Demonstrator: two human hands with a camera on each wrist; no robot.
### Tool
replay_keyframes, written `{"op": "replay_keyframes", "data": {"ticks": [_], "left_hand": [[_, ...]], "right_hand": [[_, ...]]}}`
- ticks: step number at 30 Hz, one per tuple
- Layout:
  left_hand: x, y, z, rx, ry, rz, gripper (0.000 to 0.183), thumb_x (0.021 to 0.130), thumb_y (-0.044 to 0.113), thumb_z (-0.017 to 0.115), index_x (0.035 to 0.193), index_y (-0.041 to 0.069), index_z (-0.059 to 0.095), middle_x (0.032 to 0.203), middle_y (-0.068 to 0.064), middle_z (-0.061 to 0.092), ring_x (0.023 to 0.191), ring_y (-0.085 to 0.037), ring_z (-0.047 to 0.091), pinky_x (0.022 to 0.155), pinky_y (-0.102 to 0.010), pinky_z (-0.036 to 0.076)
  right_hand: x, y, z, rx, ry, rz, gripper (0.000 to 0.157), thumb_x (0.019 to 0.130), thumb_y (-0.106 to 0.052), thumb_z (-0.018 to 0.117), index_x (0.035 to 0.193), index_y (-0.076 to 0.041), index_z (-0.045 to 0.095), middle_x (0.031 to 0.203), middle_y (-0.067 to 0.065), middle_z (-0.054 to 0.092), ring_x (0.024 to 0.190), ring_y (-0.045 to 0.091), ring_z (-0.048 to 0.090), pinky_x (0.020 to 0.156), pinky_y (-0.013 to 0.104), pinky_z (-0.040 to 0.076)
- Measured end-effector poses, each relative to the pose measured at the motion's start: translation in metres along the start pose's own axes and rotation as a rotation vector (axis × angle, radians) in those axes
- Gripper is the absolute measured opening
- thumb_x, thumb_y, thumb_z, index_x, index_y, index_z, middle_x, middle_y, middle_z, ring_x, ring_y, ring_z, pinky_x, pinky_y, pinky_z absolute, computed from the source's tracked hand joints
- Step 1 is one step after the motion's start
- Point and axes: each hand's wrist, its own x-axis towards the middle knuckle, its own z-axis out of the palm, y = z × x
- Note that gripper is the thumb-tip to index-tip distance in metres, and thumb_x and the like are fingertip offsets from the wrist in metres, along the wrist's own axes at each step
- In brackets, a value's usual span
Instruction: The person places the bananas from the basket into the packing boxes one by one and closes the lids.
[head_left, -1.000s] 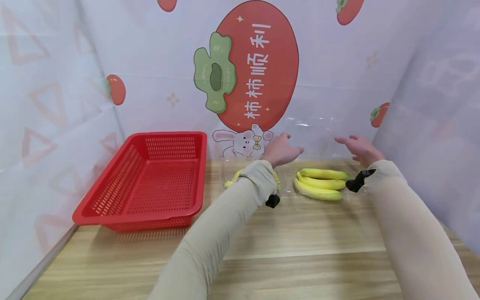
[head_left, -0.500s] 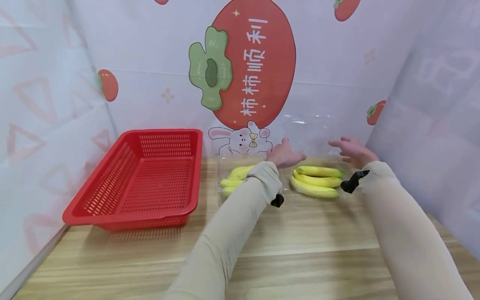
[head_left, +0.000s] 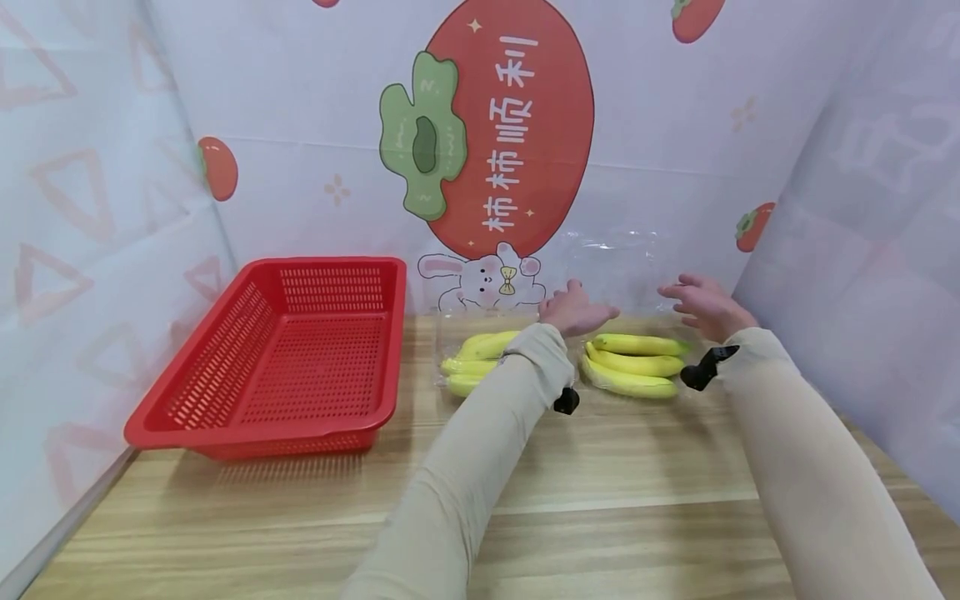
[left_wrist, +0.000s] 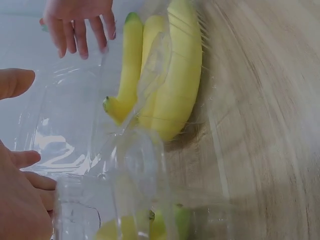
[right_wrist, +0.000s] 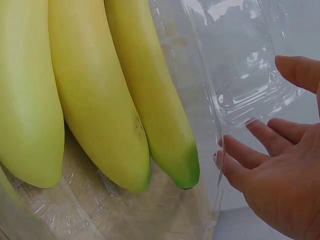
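In the head view, three yellow bananas (head_left: 633, 364) lie in a clear plastic clamshell box (left_wrist: 95, 165) whose transparent lid (right_wrist: 245, 60) stands raised against the back wall. My left hand (head_left: 576, 312) is over the box's left side, fingers extended and thumb apart. My right hand (head_left: 707, 307) hovers at its right side; in the right wrist view its fingertips are at the clear plastic edge beside the bananas, though contact is hard to tell. Neither hand grips anything. Left of this box, a second clear box (head_left: 444, 325) holds more bananas (head_left: 474, 367), partly hidden by my left forearm.
A red perforated plastic basket (head_left: 322, 367) stands at the left on the wooden table (head_left: 600, 517). White printed sheets (head_left: 660, 133) enclose the back and both sides, close behind the boxes.
My left hand has shifted slightly right, uncovering more of the left box's bananas. The right hand has barely moved. The head view has shifted a little.
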Motion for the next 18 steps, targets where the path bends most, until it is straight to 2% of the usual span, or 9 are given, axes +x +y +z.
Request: {"op": "replay_keyframes", "data": {"ticks": [6, 10, 18], "left_hand": [[-0.0018, -0.0006, -0.0018, -0.105, 0.004, -0.028, 0.086, 0.097, 0.058, 0.065, 0.164, 0.015, 0.032, 0.163, -0.006, 0.052, 0.155, -0.032, 0.041, 0.13, -0.048, 0.032], [-0.0049, -0.0001, -0.0036, -0.111, 0.005, -0.016, 0.084, 0.098, 0.057, 0.064, 0.163, 0.015, 0.033, 0.163, -0.006, 0.051, 0.155, -0.03, 0.042, 0.131, -0.048, 0.029], [-0.009, 0.0018, -0.0059, -0.13, 0.029, 0.007, 0.082, 0.097, 0.058, 0.064, 0.162, 0.014, 0.037, 0.162, -0.007, 0.052, 0.151, -0.027, 0.047, 0.129, -0.049, 0.031]], "right_hand": [[0.0014, 0.0008, 0.0013, 0.008, 0.001, -0.03, 0.091, 0.113, -0.04, 0.045, 0.166, -0.004, -0.018, 0.177, 0.025, -0.012, 0.164, 0.053, 0.004, 0.133, 0.066, 0.008], [0.0016, 0.0025, 0.0008, 0.024, 0.008, -0.056, 0.089, 0.114, -0.036, 0.045, 0.166, -0.005, -0.02, 0.177, 0.025, -0.009, 0.164, 0.052, 0.003, 0.134, 0.064, 0.005], [0.0019, 0.0089, 0.0005, 0.071, 0.048, -0.097, 0.088, 0.113, -0.031, 0.047, 0.167, -0.008, -0.018, 0.178, 0.024, -0.007, 0.166, 0.045, 0.006, 0.133, 0.064, 0.005]]}}
